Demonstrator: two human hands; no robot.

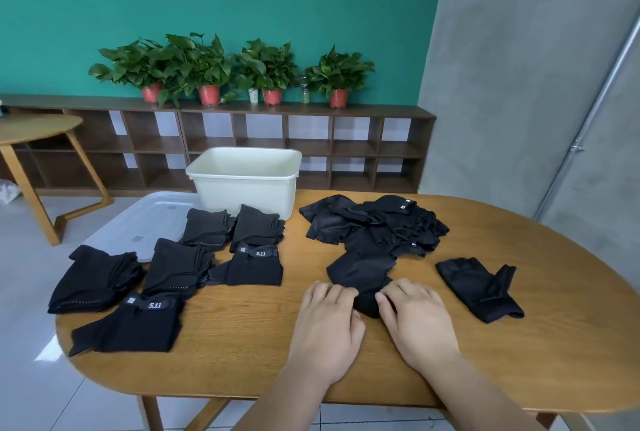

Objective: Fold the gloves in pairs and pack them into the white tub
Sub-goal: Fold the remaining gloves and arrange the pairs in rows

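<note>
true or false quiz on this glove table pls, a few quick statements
1. The left hand and right hand both touch one black glove. True.
2. The white tub stands on the floor. False: it stands on the table, at its far edge.
3. A loose heap of gloves lies right of the tub. True.
4. The folded stacks lie right of the hands. False: they lie left of them.

Folded gloves (pixel 194 260) left of loose gloves (pixel 377 226).
</note>
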